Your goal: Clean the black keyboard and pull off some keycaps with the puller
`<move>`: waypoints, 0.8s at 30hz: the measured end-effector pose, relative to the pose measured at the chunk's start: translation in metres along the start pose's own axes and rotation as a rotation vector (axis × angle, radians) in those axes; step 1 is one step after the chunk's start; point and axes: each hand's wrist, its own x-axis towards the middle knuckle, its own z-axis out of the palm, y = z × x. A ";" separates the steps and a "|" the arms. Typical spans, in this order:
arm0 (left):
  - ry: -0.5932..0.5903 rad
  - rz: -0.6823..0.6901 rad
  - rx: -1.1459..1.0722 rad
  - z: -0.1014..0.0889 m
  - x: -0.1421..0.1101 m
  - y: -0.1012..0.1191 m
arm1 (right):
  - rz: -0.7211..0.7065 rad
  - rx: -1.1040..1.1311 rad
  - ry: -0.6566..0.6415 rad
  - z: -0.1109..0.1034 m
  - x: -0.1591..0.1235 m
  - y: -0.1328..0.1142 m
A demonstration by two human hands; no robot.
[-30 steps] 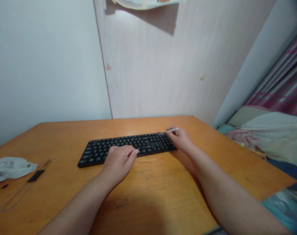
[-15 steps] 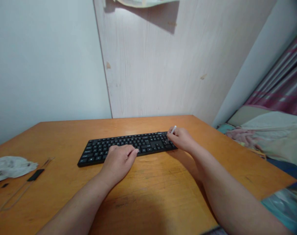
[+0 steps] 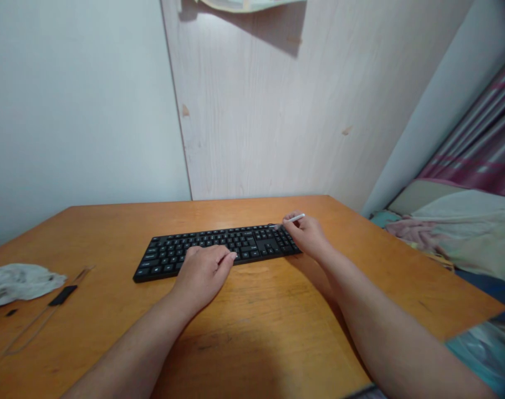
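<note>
A black computer keyboard [image 3: 244, 241] lies at a slight slant on the wooden table. Resting over its front edge, left of the middle, my left hand [image 3: 204, 271] is closed on it; the fingertips are hidden behind the knuckles, while the thumb lies along the edge. Over the number pad, at the far right corner, is my right hand [image 3: 306, 233]. It pinches a thin small brush with a white handle [image 3: 297, 218]. The brush's pale tip points left, near the keyboard's back edge; whether it touches the keys I cannot tell.
On the table [image 3: 252, 321] at left lie a crumpled whitish cloth [image 3: 21, 282], a thin cord loop with a black piece [image 3: 62, 295] and a tiny dark scrap [image 3: 11, 313]. A wall panel [image 3: 256, 127] rises behind. Bedding [image 3: 464, 221] is beyond the right edge.
The brush in my right hand has tilted from steep to nearly flat, its tip moving up and left toward the keyboard's back edge. My left hand has stayed in place.
</note>
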 end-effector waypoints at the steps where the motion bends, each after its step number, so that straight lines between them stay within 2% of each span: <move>1: 0.002 0.001 0.000 0.000 0.000 0.000 | -0.003 0.006 -0.001 0.005 0.000 0.002; 5: 0.002 -0.003 -0.005 0.000 0.001 0.000 | -0.019 0.037 -0.011 0.018 -0.001 0.008; 9: 0.001 -0.002 -0.005 0.000 0.001 0.001 | -0.045 0.020 -0.041 0.019 -0.002 0.007; 16: 0.017 0.004 0.002 0.000 0.001 0.001 | -0.014 -0.179 -0.150 0.003 -0.005 -0.010; 24: 0.014 0.005 -0.004 0.000 0.001 0.000 | -0.022 -0.294 -0.232 -0.015 -0.007 -0.027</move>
